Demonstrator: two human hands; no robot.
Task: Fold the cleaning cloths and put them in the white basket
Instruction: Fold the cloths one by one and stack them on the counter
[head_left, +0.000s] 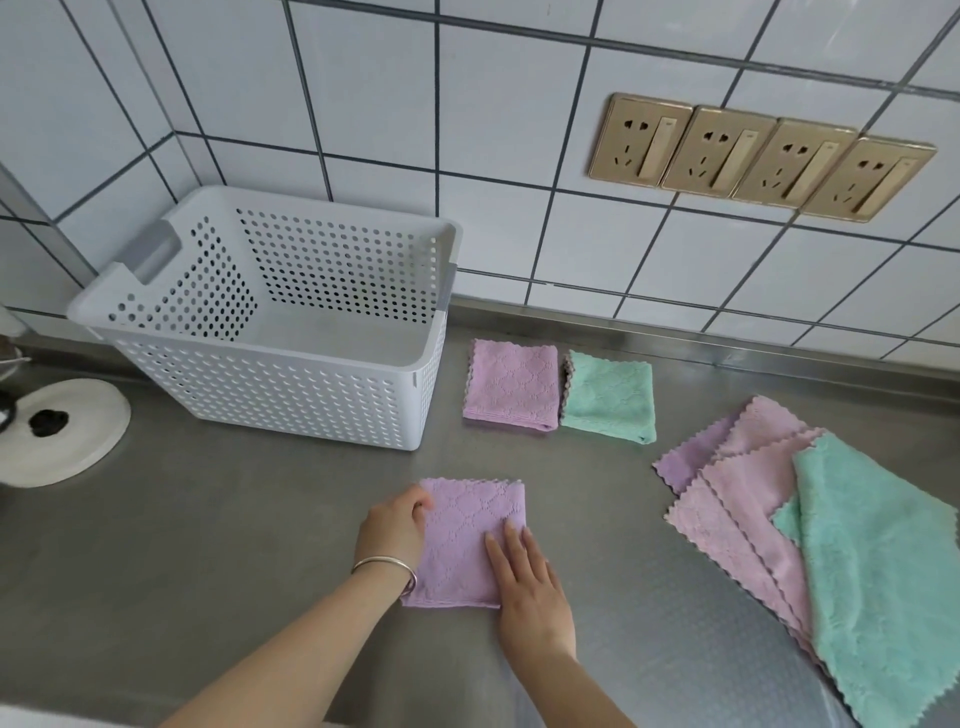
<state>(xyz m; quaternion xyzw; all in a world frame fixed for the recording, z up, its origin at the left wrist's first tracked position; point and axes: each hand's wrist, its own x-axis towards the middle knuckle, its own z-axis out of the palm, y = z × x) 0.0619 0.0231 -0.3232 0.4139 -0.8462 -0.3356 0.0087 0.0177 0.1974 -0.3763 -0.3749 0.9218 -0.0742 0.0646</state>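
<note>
Pressing flat, our right hand (530, 587) lays straight fingers (511, 543) on the folded purple cloth (467, 540), while our left hand (392, 530) pinches its left edge. This cloth lies on the steel table (208, 545), in front of the white basket (291, 317). To the right of the basket rest two folded cloths, purple (511, 384) and green (608, 397), touching. Farther right of the basket sits an unfolded pile (779, 519). The basket holds nothing we can see.
</note>
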